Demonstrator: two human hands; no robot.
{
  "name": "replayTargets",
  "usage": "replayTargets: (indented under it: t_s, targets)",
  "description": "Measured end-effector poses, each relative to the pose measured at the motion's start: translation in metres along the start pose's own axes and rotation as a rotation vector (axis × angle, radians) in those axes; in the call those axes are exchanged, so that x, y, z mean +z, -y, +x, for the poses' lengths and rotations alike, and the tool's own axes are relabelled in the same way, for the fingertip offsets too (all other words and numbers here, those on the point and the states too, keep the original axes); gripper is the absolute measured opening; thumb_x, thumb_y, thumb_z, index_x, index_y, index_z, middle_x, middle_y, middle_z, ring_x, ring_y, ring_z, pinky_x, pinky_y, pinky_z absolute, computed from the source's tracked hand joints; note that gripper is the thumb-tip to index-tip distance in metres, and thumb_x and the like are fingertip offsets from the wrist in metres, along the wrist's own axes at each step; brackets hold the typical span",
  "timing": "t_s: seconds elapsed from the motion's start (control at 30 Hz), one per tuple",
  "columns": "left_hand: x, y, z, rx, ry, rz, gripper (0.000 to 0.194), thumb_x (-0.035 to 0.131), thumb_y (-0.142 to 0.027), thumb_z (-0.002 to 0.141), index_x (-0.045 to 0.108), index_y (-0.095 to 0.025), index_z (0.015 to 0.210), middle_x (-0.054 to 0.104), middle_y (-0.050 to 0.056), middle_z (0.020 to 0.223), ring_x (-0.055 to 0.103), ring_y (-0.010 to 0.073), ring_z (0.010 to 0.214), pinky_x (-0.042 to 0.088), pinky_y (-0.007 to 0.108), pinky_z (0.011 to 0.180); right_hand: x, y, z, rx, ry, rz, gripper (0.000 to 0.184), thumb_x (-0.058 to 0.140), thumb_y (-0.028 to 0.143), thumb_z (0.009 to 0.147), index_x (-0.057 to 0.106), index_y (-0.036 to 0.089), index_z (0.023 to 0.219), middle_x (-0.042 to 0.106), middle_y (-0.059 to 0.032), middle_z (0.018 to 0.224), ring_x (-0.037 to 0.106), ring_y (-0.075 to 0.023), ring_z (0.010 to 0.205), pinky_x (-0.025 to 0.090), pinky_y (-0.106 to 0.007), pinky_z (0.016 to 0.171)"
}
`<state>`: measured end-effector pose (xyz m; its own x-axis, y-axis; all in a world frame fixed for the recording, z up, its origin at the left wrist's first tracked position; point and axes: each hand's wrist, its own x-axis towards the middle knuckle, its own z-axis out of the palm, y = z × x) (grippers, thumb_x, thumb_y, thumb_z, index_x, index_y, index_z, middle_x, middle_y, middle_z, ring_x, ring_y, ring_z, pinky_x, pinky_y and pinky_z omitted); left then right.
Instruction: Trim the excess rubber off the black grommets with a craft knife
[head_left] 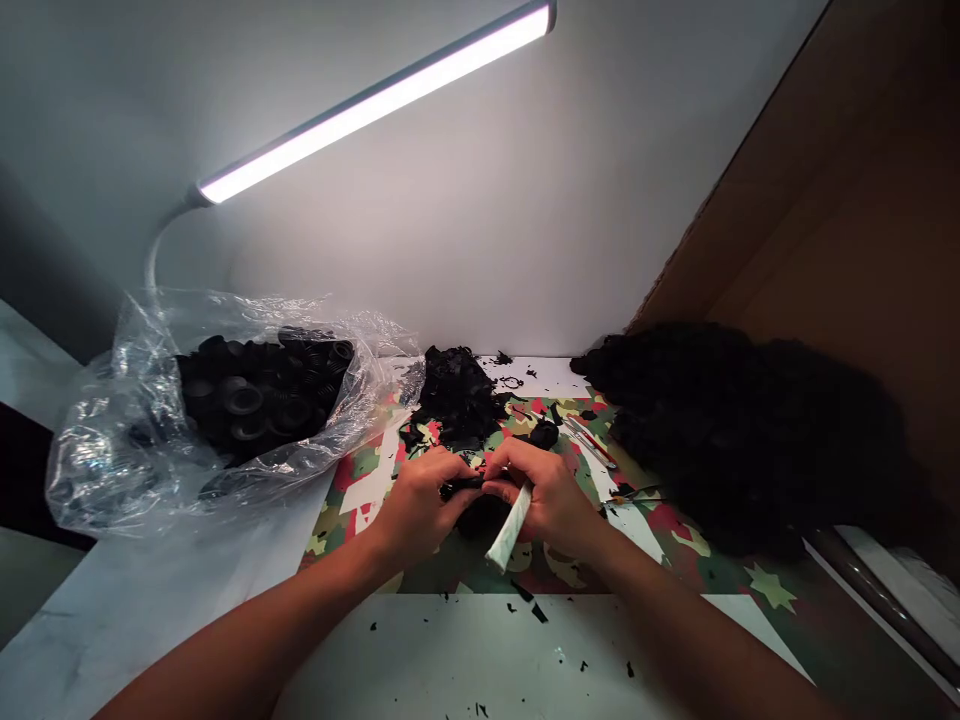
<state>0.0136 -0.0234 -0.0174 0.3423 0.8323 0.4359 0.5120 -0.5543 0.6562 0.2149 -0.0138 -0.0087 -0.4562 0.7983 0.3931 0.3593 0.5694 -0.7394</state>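
Observation:
My left hand (429,500) is closed, its thumb and fingers pinching a small black rubber part (459,487). Right beside it, my right hand (551,500) is also closed, with its fingertips at the same part. A tool with a pale, wrapped handle (510,530) sits in that hand, its handle slanting toward me; the working end is hidden by my fingers. Beneath the hands lies a dark object or shadow that I cannot make out. Just beyond them, a heap of black rubber scraps (461,395) lies on the camouflage-patterned sheet (360,520).
An open clear plastic bag (97,470) at left holds many black ringed rubber parts (262,390). A large black pile (735,430) stands at right, against cardboard (832,200). Slim tools (592,440) lie near my right hand. A lit tube lamp (375,105) hangs above.

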Motion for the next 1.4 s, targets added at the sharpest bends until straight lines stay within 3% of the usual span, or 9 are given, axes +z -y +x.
replayTargets:
  t_s: [0.23,0.47,0.6,0.67,0.8,0.9,1.03,1.23,1.4]
  targets:
    - [0.004,0.002,-0.001,0.132,0.012,0.12,0.012,0.062,-0.009,0.084,0.066,-0.018,0.077,0.064,0.002,0.071,0.056,0.0173,0.069,0.043,0.028,0.067,0.009,0.004,-0.003,-0.105,0.067,-0.377,0.024,0.048,-0.003,0.073,0.042,0.021,0.078,0.05,-0.0002,0.077,0.04,-0.0158,0.068,0.03,-0.029,0.064]
    - [0.003,-0.005,0.001,-0.14,0.08,-0.149,0.015,0.062,-0.007,0.08,0.07,-0.02,0.08,0.073,0.0,0.079,0.063,0.0163,0.075,0.046,0.028,0.074,0.012,0.011,-0.006,-0.054,0.078,-0.26,0.026,0.045,-0.001,0.073,0.035,0.022,0.079,0.045,0.0012,0.078,0.039,-0.0152,0.067,0.03,-0.027,0.062]
    - [-0.007,0.01,0.011,-0.315,-0.075,-0.238,0.009,0.067,-0.021,0.082,0.069,-0.017,0.074,0.07,0.001,0.072,0.062,0.0165,0.07,0.046,0.028,0.07,0.015,0.022,-0.01,-0.106,0.098,-0.143,0.023,0.045,0.002,0.075,0.034,0.022,0.078,0.045,0.0014,0.076,0.039,-0.015,0.067,0.03,-0.028,0.062]
    - [-0.014,0.019,0.016,-0.356,-0.125,-0.385,0.012,0.071,-0.028,0.08,0.071,-0.016,0.079,0.07,0.003,0.077,0.063,0.0175,0.074,0.048,0.028,0.071,0.015,0.023,-0.011,-0.105,0.065,-0.073,0.017,0.044,0.008,0.083,0.036,0.022,0.077,0.045,0.0014,0.074,0.039,-0.015,0.065,0.031,-0.028,0.061]
    - [-0.019,0.021,0.017,-0.35,-0.108,-0.637,0.02,0.075,-0.026,0.076,0.073,-0.015,0.093,0.071,0.005,0.089,0.064,0.0181,0.083,0.05,0.028,0.075,0.009,0.009,-0.005,0.037,-0.083,-0.001,0.03,0.043,0.027,0.098,0.042,0.021,0.068,0.046,0.0004,0.07,0.042,-0.0148,0.065,0.033,-0.028,0.06]
    - [-0.014,0.012,0.014,-0.372,-0.073,-0.711,0.016,0.077,-0.022,0.074,0.074,-0.015,0.088,0.071,0.004,0.084,0.065,0.017,0.079,0.051,0.027,0.073,0.005,-0.001,0.0,0.206,-0.159,0.101,0.034,0.053,0.039,0.097,0.054,0.02,0.069,0.053,-0.0002,0.07,0.047,-0.0149,0.065,0.038,-0.028,0.062]
    - [-0.009,0.007,0.011,-0.401,-0.037,-0.767,0.015,0.077,-0.021,0.073,0.075,-0.016,0.086,0.074,0.005,0.084,0.067,0.0178,0.079,0.052,0.028,0.073,0.007,0.005,0.0,0.367,-0.126,0.323,0.037,0.057,0.051,0.093,0.066,0.018,0.077,0.056,-0.0001,0.07,0.05,-0.015,0.067,0.04,-0.028,0.063]
    - [-0.006,0.01,0.01,-0.43,0.004,-0.804,0.016,0.079,-0.026,0.074,0.077,-0.017,0.087,0.075,0.005,0.083,0.067,0.0182,0.078,0.051,0.028,0.073,0.01,0.021,-0.002,0.509,-0.093,0.508,0.031,0.067,0.048,0.086,0.069,0.018,0.079,0.054,0.0002,0.071,0.047,-0.014,0.067,0.037,-0.026,0.06]
    - [0.003,0.011,0.008,-0.472,-0.046,-1.007,0.025,0.087,-0.032,0.066,0.078,-0.017,0.084,0.072,0.004,0.084,0.064,0.0176,0.081,0.05,0.028,0.076,0.013,0.019,-0.003,0.568,-0.133,0.658,0.03,0.071,0.047,0.079,0.064,0.018,0.078,0.045,0.0041,0.064,0.04,-0.0107,0.059,0.032,-0.024,0.052]
